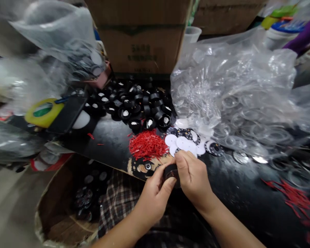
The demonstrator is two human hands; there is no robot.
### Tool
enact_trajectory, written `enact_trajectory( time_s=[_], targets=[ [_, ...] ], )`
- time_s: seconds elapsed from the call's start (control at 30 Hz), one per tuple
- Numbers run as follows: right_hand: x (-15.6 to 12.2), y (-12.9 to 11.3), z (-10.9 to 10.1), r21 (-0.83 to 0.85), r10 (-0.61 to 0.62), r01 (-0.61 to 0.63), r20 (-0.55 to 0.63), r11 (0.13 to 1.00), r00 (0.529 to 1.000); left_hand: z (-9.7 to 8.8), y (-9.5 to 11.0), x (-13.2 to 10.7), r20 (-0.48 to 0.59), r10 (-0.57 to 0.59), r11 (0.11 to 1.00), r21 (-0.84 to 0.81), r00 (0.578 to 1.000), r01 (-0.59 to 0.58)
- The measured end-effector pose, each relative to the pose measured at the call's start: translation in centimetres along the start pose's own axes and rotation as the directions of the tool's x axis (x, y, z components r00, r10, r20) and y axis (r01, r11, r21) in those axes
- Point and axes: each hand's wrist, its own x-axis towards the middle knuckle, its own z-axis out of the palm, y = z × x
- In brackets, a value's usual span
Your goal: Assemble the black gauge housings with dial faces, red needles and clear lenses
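Viewing remotely, I see left hand (153,198) and right hand (195,175) closed around one black cup (171,171), lower centre; I judge it part-done. Heaped cups (155,97), upper centre, and red slivers (147,144), mid-frame, look unused; dials (84,198), lower left, look finished.

Smooth plastic-looking casing (171,170), glossy crinkled bag (237,75) (thin plastic film), matt cardboard box (142,43).

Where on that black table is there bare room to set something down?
Two patches of black tabletop look nearly bare: a large one between the right hand and the red strips at far right, and a smaller one left of the red pile, with a few stray bits. It's crowded behind, with black round cases and a clear plastic bag of rings.
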Motion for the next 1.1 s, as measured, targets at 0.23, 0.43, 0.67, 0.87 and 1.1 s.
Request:
enact_trajectory(
  time_s=[0.23,0.43,0.67,0.87,1.1],
  targets=[
    [1.5,-2.2,3.0,0.109,-0.052,0.032,0.187,0.994,0.981,-3.6,-0.2,-2.1,-0.174,-0.23,0.956,-0.223,0.958,0.189],
    [1.1,-0.3,-0.3,0.254,0.207,-0.295,0.321,0.921,0.924,-12.0,-0.2,-6.0,-0.654,0.104,0.942,0.307,0.75,0.138],
    [0.9,-2.0,0.9,0.273,-0.001,-0.15,0.483,0.95,0.876,-11.4,2.7,6.8,-0.32,0.438,0.685,0.724,0.84,-0.081],
    [0.5,-0.1,-0.2,0.288,0.232,-0.412,0.498,0.864,0.836,-9.7,4.4,10.1,-0.223,0.445,0.609,0.785,0.867,-0.111],
    [1.0,-0.1,0.4,0.407,0.311,-0.544,0.51,0.734,0.802,-5.7,1.1,1.1,0.08,0.153,0.959,0.231,0.985,-0.167]
  ],
)
